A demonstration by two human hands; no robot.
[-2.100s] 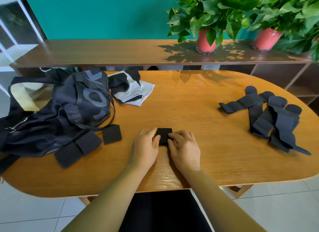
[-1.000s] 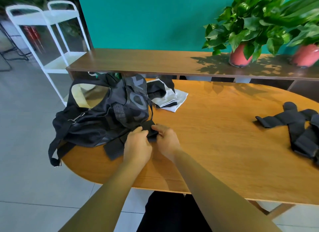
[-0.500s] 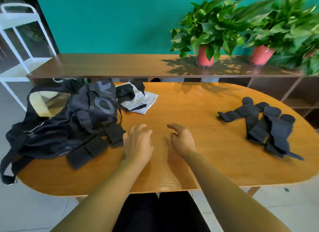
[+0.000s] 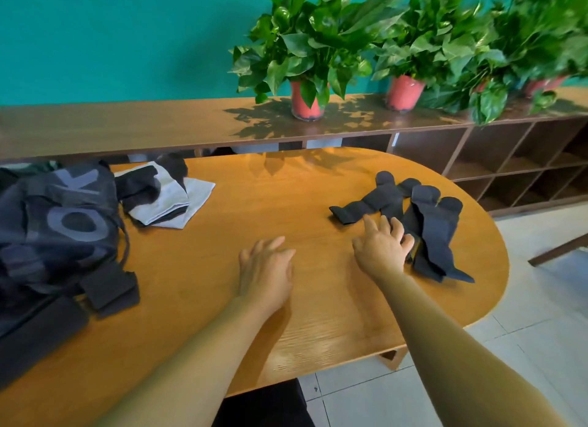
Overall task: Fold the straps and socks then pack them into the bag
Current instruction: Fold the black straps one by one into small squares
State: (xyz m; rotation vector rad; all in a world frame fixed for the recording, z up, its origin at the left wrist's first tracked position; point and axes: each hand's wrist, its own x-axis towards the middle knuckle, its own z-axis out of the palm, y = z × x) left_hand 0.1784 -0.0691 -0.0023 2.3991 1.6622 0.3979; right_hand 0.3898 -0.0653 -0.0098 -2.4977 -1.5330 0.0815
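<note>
A heap of black straps [image 4: 423,216] lies on the right part of the oval wooden table [image 4: 254,223]. My right hand [image 4: 381,251] reaches its spread fingers onto the near edge of that heap and holds nothing. My left hand [image 4: 265,269] hovers flat over the bare middle of the table, fingers relaxed. The black bag [image 4: 54,223] with grey letters slumps at the left edge. Folded black straps [image 4: 108,286] lie stacked against its front. Black and white socks [image 4: 159,194] lie behind the bag's right side.
A long wooden shelf unit [image 4: 159,124] runs behind the table, carrying potted plants in red pots [image 4: 305,102]. Open cubbyholes [image 4: 509,159] are at the right. The table's rounded right end [image 4: 496,267] drops to a tiled floor.
Both hands left the folded strap beside the bag. The view swung right, and my right hand travelled across the table to the heap of unfolded straps, with my left hand trailing.
</note>
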